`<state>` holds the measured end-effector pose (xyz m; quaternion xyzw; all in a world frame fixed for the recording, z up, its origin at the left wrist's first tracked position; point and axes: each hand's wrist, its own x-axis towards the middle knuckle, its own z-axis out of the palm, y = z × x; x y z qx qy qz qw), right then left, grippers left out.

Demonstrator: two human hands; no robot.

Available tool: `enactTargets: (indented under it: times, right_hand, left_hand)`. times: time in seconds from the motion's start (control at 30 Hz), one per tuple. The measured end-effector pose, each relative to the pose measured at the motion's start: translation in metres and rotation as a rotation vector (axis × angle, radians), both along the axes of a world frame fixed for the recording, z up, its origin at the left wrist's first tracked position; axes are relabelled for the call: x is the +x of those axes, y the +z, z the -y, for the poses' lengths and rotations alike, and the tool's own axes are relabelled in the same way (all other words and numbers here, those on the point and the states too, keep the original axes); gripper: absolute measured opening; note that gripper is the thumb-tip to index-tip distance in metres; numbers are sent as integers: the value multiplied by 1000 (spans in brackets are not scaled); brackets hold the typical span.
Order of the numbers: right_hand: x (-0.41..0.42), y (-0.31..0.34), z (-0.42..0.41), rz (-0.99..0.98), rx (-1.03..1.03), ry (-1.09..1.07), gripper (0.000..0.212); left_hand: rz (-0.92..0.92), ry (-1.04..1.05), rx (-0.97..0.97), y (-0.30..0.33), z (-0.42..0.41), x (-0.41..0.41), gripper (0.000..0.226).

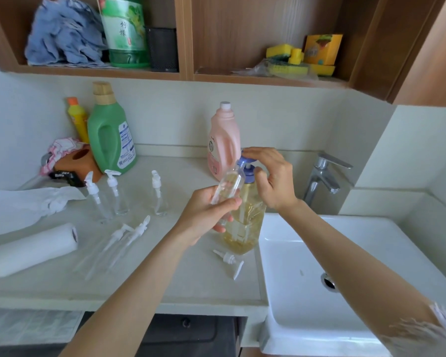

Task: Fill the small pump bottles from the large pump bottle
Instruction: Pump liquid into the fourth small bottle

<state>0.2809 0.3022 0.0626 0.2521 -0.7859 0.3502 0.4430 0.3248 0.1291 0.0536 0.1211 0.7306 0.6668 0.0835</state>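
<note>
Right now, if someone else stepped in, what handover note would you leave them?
Left hand grips an uncapped small clear bottle, tilted with its mouth under the spout of the large pump bottle.
Right hand presses the blue pump head.
Three small capped bottles stand on the counter, looking empty; loose pumps lie nearby, one pump by the sink.
Done: none visibly filled. Left: fill all, refit pumps.

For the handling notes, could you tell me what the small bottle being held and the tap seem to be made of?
Small bottle, held in the left hand: probably clear, glossy plastic, since the yellow liquid behind shows through it. Tap: looks like polished chromed metal, given its mirror-like grey reflections.
</note>
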Motion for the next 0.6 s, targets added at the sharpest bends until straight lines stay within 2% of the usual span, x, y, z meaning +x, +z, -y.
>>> enactTargets:
  times: [0.13, 0.33, 0.6]
  right_hand:
    - [-1, 0, -2, 16, 8, -2, 40]
    - [-4, -17, 9, 24, -101, -4, 43]
    - [5, -25, 9, 87, -21, 0, 48]
  left_hand:
    - [-1, -24, -2, -1, 3, -1, 8]
    - [-31, -1, -21, -3, 4, -7, 5]
    - [-15, 16, -62, -3, 8, -7, 4]
